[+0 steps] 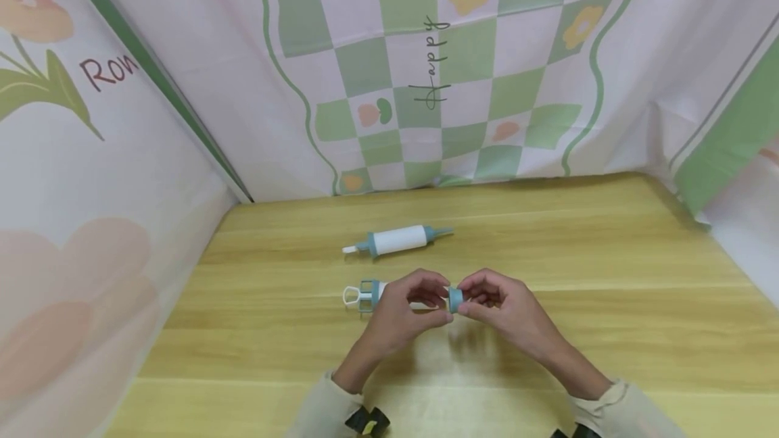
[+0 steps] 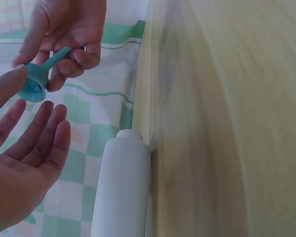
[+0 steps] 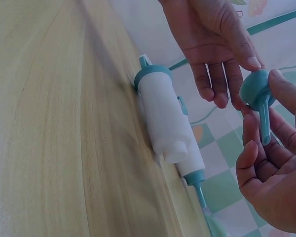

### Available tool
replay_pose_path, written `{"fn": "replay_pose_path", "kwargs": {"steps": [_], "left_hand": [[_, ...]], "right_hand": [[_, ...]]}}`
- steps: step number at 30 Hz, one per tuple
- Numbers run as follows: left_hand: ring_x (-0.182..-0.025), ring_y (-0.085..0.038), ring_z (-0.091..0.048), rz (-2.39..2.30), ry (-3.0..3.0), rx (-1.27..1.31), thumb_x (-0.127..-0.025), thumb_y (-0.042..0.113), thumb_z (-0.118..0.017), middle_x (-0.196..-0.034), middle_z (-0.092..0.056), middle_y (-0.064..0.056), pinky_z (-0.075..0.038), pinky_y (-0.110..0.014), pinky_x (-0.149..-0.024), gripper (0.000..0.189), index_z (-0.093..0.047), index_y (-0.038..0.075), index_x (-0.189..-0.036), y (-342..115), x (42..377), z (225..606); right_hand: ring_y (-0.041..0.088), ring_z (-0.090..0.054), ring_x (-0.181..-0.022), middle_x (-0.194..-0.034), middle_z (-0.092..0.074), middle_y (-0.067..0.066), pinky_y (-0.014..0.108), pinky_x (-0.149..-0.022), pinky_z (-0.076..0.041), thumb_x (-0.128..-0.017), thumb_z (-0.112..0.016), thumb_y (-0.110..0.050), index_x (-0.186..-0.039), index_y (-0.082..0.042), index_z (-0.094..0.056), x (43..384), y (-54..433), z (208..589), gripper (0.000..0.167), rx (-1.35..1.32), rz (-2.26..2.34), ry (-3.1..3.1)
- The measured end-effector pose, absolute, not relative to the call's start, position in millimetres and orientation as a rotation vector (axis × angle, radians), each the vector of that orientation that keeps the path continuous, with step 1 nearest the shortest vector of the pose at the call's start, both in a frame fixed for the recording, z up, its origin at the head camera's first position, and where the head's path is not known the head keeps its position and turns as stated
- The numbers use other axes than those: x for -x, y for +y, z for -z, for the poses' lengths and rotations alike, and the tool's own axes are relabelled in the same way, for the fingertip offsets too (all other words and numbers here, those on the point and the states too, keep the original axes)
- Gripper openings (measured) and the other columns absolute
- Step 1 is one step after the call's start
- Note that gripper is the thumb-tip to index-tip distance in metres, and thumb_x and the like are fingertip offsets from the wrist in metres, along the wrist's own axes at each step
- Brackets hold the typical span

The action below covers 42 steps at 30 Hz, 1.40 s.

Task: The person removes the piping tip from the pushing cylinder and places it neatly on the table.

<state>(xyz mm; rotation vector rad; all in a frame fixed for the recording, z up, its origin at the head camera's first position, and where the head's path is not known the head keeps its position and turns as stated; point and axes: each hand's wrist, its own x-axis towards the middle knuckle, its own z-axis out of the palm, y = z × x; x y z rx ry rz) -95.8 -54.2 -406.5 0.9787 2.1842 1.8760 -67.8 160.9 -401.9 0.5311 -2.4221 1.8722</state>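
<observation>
Between the fingertips of both hands is a teal nozzle cap (image 1: 455,299) with a thin spout. My left hand (image 1: 398,309) pinches its wide rim. From the other side my right hand (image 1: 514,306) pinches it with thumb and fingers. In the left wrist view the cap's hollow opening (image 2: 34,89) shows; in the right wrist view the spout (image 3: 265,121) points down. A white tube with a bare neck (image 3: 163,108) lies on the table, partly hidden by the left hand in the head view. Its teal collar and white pull ring (image 1: 353,296) stick out to the left.
Farther back on the wooden table (image 1: 274,357) lies a second white tube (image 1: 399,240), with a teal nozzle at its right end and a white-tipped rod at its left. Printed cloth (image 1: 408,66) hangs at the back and sides.
</observation>
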Motion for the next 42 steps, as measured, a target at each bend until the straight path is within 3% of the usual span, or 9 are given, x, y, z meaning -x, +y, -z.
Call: {"fn": "replay_pose_path", "kwargs": {"steps": [11, 20, 26, 31, 42], "left_hand": [[-0.093, -0.030, -0.068, -1.856, 2.209, -0.960, -0.086, 0.001, -0.077, -0.103, -0.070, -0.010, -0.056, -0.040, -0.086, 0.032, -0.067, 0.004, -0.116, -51, 94, 405], [-0.089, -0.017, -0.068, -1.874, 2.244, -0.898, -0.086, 0.001, -0.077, -0.101, -0.070, -0.003, -0.057, -0.034, -0.083, 0.032, -0.067, 0.006, -0.116, -56, 95, 400], [-0.090, -0.017, -0.068, -1.882, 2.236, -0.882, -0.086, 0.004, -0.077, -0.104, -0.070, -0.006, -0.056, -0.038, -0.085, 0.033, -0.067, 0.005, -0.118, -60, 96, 400], [-0.088, -0.015, -0.068, -1.896, 2.238, -0.874, -0.086, 0.003, -0.077, -0.103, -0.069, -0.002, -0.057, -0.040, -0.084, 0.033, -0.067, 0.006, -0.117, -61, 95, 402], [-0.088, -0.015, -0.068, -1.891, 2.230, -0.877, -0.089, 0.005, -0.075, -0.103, -0.068, -0.005, -0.057, -0.033, -0.083, 0.030, -0.066, 0.006, -0.118, -60, 96, 403]], "right_hand": [[0.020, -0.065, -0.084, -0.095, -0.067, 0.009, 0.029, -0.072, -0.056, -0.091, -0.074, -0.008, -0.107, -0.003, -0.065, 66, 162, 403, 0.019, -0.531, -1.879, -2.420], [0.020, -0.064, -0.092, -0.104, -0.068, 0.006, 0.029, -0.078, -0.054, -0.095, -0.070, -0.012, -0.115, -0.004, -0.064, 62, 169, 405, 0.022, -0.460, -1.855, -2.442], [0.020, -0.064, -0.092, -0.104, -0.067, 0.010, 0.028, -0.078, -0.055, -0.096, -0.068, -0.012, -0.115, 0.001, -0.063, 57, 172, 409, 0.024, -0.410, -1.892, -2.445], [0.020, -0.066, -0.091, -0.103, -0.067, 0.010, 0.028, -0.079, -0.056, -0.096, -0.068, -0.011, -0.115, 0.003, -0.063, 57, 172, 413, 0.024, -0.401, -1.904, -2.438], [0.025, -0.069, -0.085, -0.096, -0.070, 0.009, 0.028, -0.073, -0.057, -0.093, -0.071, -0.009, -0.105, 0.001, -0.067, 59, 167, 412, 0.015, -0.369, -1.910, -2.412]]}}
